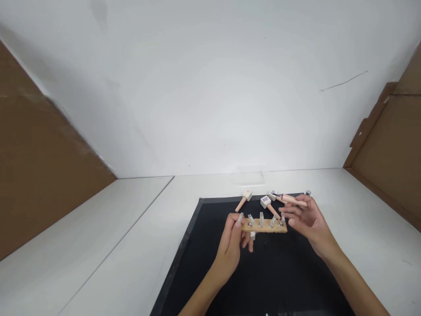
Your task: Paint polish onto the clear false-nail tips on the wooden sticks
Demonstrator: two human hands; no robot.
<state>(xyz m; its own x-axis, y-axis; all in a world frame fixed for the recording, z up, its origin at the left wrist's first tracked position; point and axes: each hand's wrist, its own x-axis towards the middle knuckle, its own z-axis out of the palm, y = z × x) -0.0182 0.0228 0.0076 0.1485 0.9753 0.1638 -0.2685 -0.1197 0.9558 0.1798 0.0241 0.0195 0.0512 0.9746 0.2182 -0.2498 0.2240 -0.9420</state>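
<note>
Hands are both occupied: the left hand (pixel 230 243) pinches one end of a tan strip (pixel 263 226) between thumb and fingers, while the right hand (pixel 311 221) holds a pink-capped brush (pixel 294 200) in its fingertips, the dark brush end pointing left. Five clear nail tips (pixel 261 219) stand in a row along the strip, which is near the right hand at its other end. Below it, a small white object (pixel 252 235) shows by the left fingers; whether it is held, I cannot tell. Beyond the strip, three white bottles (pixel 265 202) with pink caps lie near the far edge of a black mat (pixel 263 276). White table (pixel 108 232) surrounds the mat, with brown panels (pixel 39 145) at either side and a white wall (pixel 210 87) behind.
</note>
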